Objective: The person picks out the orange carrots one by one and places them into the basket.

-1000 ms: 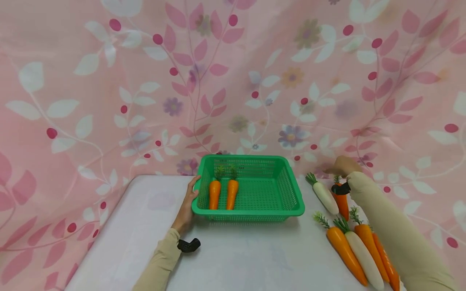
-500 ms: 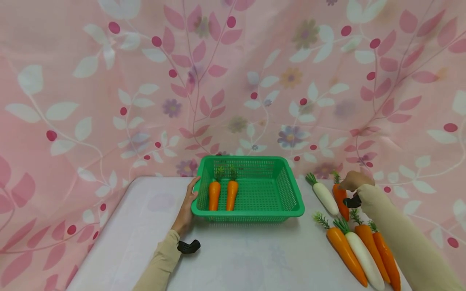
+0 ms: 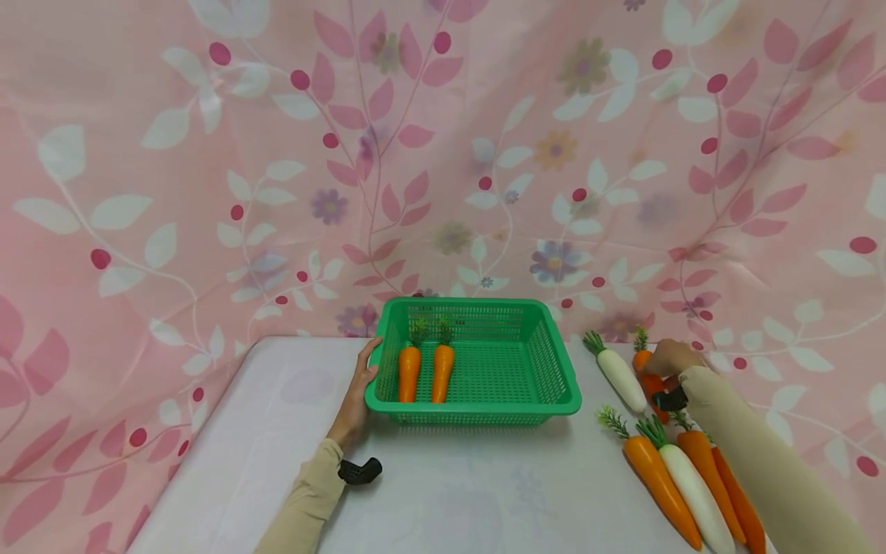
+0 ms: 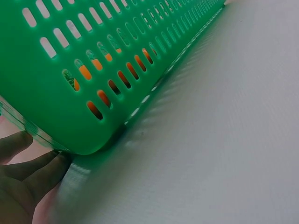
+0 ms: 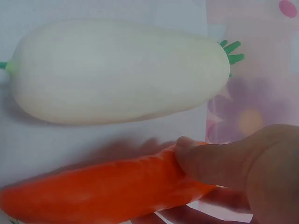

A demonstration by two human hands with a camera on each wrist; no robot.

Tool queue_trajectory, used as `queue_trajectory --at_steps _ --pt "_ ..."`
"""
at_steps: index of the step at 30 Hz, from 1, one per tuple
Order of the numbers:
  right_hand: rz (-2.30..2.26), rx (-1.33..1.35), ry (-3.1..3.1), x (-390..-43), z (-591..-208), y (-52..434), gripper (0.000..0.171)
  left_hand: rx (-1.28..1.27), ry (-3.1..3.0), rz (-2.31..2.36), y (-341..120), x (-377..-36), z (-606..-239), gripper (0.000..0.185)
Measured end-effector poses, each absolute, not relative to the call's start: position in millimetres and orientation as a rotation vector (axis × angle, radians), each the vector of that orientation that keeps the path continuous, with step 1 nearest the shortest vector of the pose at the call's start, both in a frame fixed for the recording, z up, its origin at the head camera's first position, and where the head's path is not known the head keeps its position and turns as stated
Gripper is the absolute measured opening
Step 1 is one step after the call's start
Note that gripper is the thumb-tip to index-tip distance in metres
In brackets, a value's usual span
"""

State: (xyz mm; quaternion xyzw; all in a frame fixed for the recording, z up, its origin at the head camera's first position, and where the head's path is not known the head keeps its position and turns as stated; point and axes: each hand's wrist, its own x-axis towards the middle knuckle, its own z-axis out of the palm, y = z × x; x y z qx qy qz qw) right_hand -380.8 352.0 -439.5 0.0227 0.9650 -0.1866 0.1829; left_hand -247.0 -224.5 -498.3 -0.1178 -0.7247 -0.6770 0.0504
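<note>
Orange carrot [image 5: 103,186], lower right of the head view, is now pinched by the right hand [image 3: 667,358]; left hand [image 3: 356,396] stays flat against the green basket [image 3: 562,385].

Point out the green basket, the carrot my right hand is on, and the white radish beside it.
green basket [image 3: 566,387]: head view, right rim.
carrot [image 5: 93,191]: right wrist view, orange body left of the thumb.
white radish [image 5: 117,70]: right wrist view, middle of its white body.

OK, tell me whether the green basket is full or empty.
Neither: the basket holds two carrots side by side at its left end; the rest of its floor is bare mesh.
</note>
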Motion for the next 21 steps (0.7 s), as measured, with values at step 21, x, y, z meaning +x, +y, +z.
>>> queue_trajectory --at_steps 21 --pt "-0.856 0.026 2.582 -389 -459 367 0.079 -0.356 -2.215 -2.037 -223 -246 -498 0.053"
